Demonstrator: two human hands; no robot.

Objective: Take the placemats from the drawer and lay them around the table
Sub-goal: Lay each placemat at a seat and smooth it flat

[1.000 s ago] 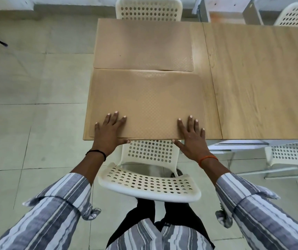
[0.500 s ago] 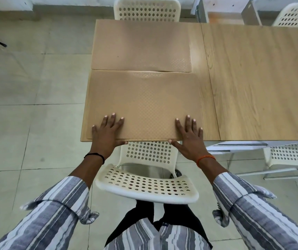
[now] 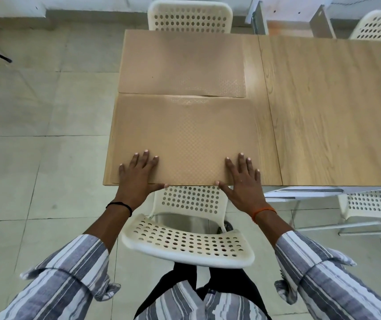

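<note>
Placemats lie on the left part of the table (image 3: 265, 112): the near placemat (image 3: 184, 135) in front of me and the far placemat (image 3: 180, 63) beyond it, their facing edges meeting or slightly overlapping near the middle. From left to right: my left hand (image 3: 136, 179) rests flat on the near placemat's left front corner, fingers straight and spread, thumb along the table edge; my right hand (image 3: 242, 181) rests flat on its right front corner likewise. Neither hand grasps anything; both only press. The white chair (image 3: 189, 241) stands between me and the table. I judge the step in hand to be squaring the near placemat to the table's front edge. The next move calls for lifting both palms cleanly so it does not drag, then fetching another for the bare right part of the table. Compared with a second ago, both hands sit in nearly the same places, and the mat shows no clear shift.
</note>
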